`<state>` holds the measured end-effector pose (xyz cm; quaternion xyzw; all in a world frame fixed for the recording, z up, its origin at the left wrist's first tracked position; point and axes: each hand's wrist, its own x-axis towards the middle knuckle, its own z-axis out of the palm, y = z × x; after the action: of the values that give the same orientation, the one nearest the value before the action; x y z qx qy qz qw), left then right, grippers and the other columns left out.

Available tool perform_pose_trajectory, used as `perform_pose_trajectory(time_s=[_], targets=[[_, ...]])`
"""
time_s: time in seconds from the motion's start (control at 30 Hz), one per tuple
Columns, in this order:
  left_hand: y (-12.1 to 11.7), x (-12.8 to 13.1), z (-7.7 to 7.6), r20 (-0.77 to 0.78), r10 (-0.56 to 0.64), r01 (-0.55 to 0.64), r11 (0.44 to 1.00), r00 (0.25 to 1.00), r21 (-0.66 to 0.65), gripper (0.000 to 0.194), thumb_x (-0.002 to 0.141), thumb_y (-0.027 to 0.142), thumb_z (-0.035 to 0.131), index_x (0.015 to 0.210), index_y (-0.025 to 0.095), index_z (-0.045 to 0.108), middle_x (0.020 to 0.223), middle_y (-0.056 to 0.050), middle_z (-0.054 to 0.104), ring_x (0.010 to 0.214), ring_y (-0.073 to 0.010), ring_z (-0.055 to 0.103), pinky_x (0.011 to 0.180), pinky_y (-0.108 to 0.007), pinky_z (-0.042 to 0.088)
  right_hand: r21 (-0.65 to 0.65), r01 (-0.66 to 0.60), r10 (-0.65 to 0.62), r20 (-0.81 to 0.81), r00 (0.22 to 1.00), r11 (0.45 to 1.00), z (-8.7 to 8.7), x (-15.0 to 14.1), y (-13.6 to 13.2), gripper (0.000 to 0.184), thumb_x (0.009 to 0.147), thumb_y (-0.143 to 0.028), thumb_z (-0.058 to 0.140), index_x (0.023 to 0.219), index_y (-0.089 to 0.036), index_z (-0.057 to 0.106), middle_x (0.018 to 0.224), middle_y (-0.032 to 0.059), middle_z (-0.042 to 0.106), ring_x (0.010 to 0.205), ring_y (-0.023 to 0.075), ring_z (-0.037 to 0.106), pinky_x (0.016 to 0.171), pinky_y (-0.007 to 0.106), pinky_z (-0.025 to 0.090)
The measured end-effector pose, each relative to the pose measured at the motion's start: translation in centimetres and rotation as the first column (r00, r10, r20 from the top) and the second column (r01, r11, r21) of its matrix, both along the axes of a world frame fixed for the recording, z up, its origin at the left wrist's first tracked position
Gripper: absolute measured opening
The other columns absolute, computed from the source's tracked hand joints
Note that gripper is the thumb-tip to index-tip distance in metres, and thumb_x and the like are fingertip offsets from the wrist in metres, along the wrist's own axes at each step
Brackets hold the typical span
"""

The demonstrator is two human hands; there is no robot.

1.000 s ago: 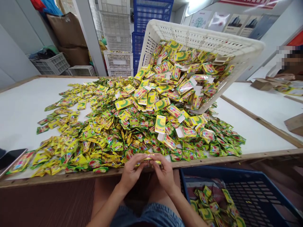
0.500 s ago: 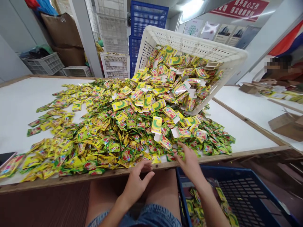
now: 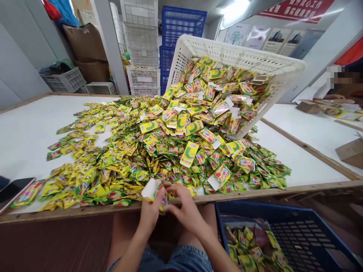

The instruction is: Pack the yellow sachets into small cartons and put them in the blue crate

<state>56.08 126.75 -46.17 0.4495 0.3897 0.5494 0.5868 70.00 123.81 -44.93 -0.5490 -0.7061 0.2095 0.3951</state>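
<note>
My left hand (image 3: 151, 211) is closed on a small paper card sleeve (image 3: 149, 188) with a yellow-green sachet in it, just over the table's near edge. My right hand (image 3: 184, 206) pinches the same sleeve from the right, fingers bent. Both hands hover in front of a big heap of yellow and green sachets (image 3: 147, 151) and yellow card sleeves spread over the white table (image 3: 25, 132). A white plastic crate (image 3: 241, 56) lies tipped on its side behind the heap, spilling more of them.
A blue crate (image 3: 297, 226) at lower right holds several finished packets. A dark phone (image 3: 11, 189) lies at the table's left edge. White and blue crates (image 3: 181, 26) are stacked behind. Another person (image 3: 344, 81) sits at the right table with cardboard boxes (image 3: 351, 151).
My right hand came back from the heap on the right and joined my left. Both now hold a card sleeve that was not in them half a second ago.
</note>
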Motion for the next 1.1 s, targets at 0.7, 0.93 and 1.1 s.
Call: perform_pose_trajectory(time_s=[0.7, 0.93, 1.1], targets=[[-1.8, -1.0, 0.8, -0.108, -0.307, 0.284, 0.940, 0.946, -0.187, 0.044, 0.070, 0.035, 0.067, 0.109, 0.016, 0.060, 0.115, -0.010, 0.062, 0.111, -0.0274, 0.052, 0.096, -0.037, 0.038, -0.190, 0.052, -0.159, -0.607, 0.779, 0.980, -0.2, 0.8, -1.0, 0.038, 0.078, -0.029, 0.058, 0.114, -0.021, 0.051, 0.110, 0.0071, 0.059, 0.099, 0.0204, 0.055, 0.084, 0.032, 0.044], [-2.9, -1.2, 0.5, -0.195, -0.359, 0.322, 0.926, 0.913, -0.197, 0.055, 0.068, 0.034, 0.070, 0.117, 0.017, 0.054, 0.119, -0.012, 0.060, 0.110, -0.0269, 0.053, 0.096, -0.037, 0.040, -0.223, 0.090, -0.213, -0.624, 0.752, 0.971, -0.9, 0.7, -1.1, 0.014, 0.076, -0.031, 0.060, 0.079, -0.018, 0.059, 0.077, 0.0020, 0.063, 0.075, 0.0171, 0.057, 0.072, 0.027, 0.044], [-3.7, -1.4, 0.0, -0.145, -0.402, 0.363, 0.902, 0.904, -0.234, 0.046, 0.069, 0.035, 0.069, 0.110, 0.017, 0.059, 0.110, -0.012, 0.065, 0.108, -0.0280, 0.055, 0.095, -0.039, 0.040, -0.192, 0.114, -0.188, -0.426, 0.885, 0.975, -2.0, 1.3, -2.9, 0.015, 0.080, -0.031, 0.054, 0.077, -0.017, 0.057, 0.070, 0.0004, 0.058, 0.069, 0.0150, 0.052, 0.065, 0.024, 0.040]])
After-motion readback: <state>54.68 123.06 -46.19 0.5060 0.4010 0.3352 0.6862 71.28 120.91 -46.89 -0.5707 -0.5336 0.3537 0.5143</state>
